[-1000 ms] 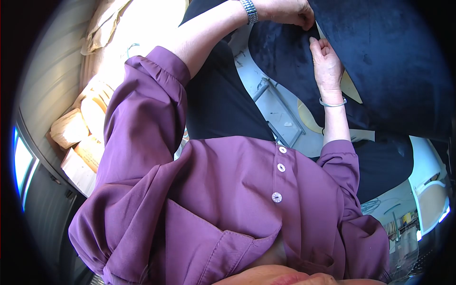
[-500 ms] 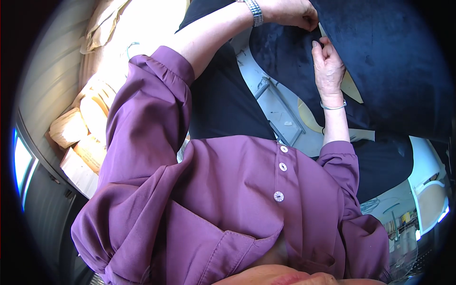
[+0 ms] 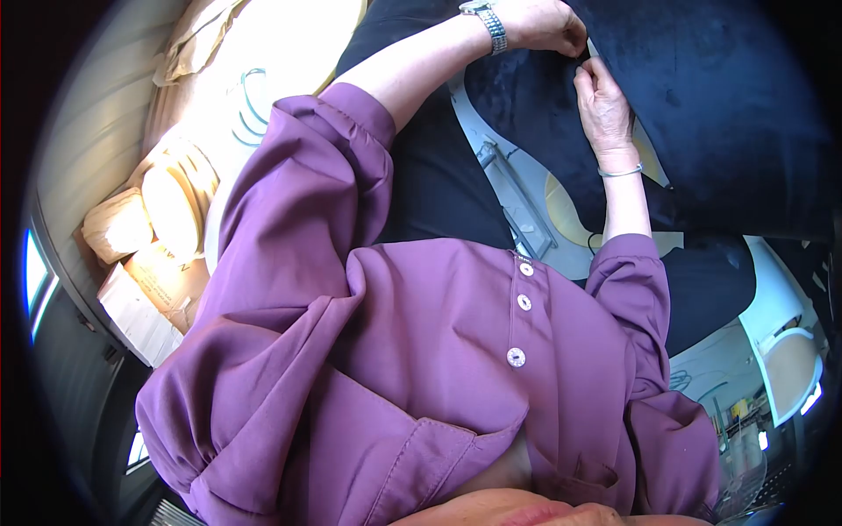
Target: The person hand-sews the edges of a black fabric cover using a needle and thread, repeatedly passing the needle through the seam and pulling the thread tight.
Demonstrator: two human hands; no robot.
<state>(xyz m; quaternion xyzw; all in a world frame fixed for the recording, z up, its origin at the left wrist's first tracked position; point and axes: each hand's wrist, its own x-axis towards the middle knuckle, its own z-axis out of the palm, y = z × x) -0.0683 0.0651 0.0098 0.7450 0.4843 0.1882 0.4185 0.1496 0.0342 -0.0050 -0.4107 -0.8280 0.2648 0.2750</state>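
Fingers and thumbs drawn in, a person in a purple shirt [image 3: 421, 337] works at the edge of a dark material [image 3: 702, 96] spread ahead of the body and toward the right. The left hand [image 3: 545, 28], below a metal wristwatch [image 3: 497, 33], appears clamped on the material by its fingertips; the right hand [image 3: 605, 114], wearing a bracelet [image 3: 620, 171], appears closed on the same edge, thumb beside the bent fingers. Parts of each grip are hidden.

The 2 hands sit close together but apart, the left farther from the body and slightly to the left, its fingertips just beyond those of the right. Between them and past the right hand runs a pale strip [image 3: 650, 156], its long axis slanting from the left fingertips back toward the body and the right. The wider dark expanse lies on the right hand's side, making that hand the nearer to it.

On the left, the material's curved border meets a light gap holding a gray frame [image 3: 516, 197] and, nearer the right forearm, a yellowish curved piece [image 3: 561, 210]. That gap leaves some room below the hands; black trousers [image 3: 430, 167] bound its left side.
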